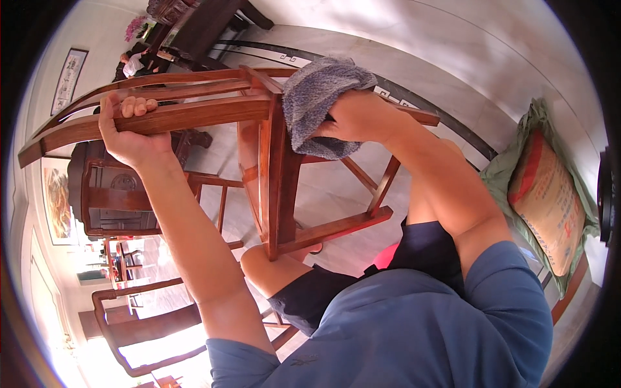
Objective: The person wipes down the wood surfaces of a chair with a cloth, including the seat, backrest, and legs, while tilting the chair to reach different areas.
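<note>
A reddish-brown wooden chair (273, 161) lies tilted across in front of me, its backrest pointing left and its legs to the right. My left hand (134, 126) is wrapped round one long backrest post (200, 115), fingers over the top. My right hand (346, 119) grips a grey-blue cloth (310, 97), pressed against the chair near where the seat frame meets the legs. The cloth covers part of that joint and some of my right fingers. A lower corner of the chair frame rests close to my left knee.
More wooden chairs (149, 330) stand to the left. A dark carved table (200, 32) is at the far side. On the right, a filled printed sack (546, 200) inside a green bag (495, 174) leans by the wall. The floor is pale marble with a dark patterned border.
</note>
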`<state>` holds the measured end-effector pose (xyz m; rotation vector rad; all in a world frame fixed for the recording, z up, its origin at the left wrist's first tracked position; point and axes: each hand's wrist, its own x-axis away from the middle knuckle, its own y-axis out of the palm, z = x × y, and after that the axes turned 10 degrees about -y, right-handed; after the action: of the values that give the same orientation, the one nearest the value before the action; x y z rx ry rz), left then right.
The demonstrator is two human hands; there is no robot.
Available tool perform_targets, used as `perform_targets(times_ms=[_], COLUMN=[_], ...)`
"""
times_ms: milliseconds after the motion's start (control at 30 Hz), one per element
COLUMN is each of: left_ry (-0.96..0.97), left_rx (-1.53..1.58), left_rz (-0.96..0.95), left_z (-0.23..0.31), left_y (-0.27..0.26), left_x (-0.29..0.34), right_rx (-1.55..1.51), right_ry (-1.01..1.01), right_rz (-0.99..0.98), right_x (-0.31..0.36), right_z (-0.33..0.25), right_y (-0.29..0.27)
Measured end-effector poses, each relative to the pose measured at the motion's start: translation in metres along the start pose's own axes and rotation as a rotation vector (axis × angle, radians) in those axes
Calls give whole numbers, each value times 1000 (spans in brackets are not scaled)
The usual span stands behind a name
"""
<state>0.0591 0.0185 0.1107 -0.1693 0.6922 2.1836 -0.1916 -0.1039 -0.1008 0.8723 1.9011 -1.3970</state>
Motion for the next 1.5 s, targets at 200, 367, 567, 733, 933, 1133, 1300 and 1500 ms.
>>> perform_targets(times_ms=[200, 367, 567, 733, 933, 1133, 1300, 1500], left_ry=[-13, -5, 1, 43, 81, 128, 137, 99], left_rx=[20, 18, 26, 12, -21, -16, -23, 26], left_rz=[-24, -34, -25, -2, 35, -16, -31, -3], left_z=[2, -6, -7, -10, -14, -17, -14, -23], left_y=[2, 6, 11, 18, 28, 32, 31, 47], left_x=[-8, -12, -10, -11, -4, 8, 15, 24], right_rx=[-46, -175, 49, 2, -221, -254, -124, -43], right_ry=[23, 86, -41, 60, -5, 247, 41, -20], right_rz=[117, 274, 229, 266, 383, 396, 132, 139], right_x=[6, 6, -2, -1, -6, 7, 14, 13], right_z=[-1, 11, -8, -7, 12, 3, 12, 11], right_y=[10, 19, 15, 20, 4, -5, -16, -10])
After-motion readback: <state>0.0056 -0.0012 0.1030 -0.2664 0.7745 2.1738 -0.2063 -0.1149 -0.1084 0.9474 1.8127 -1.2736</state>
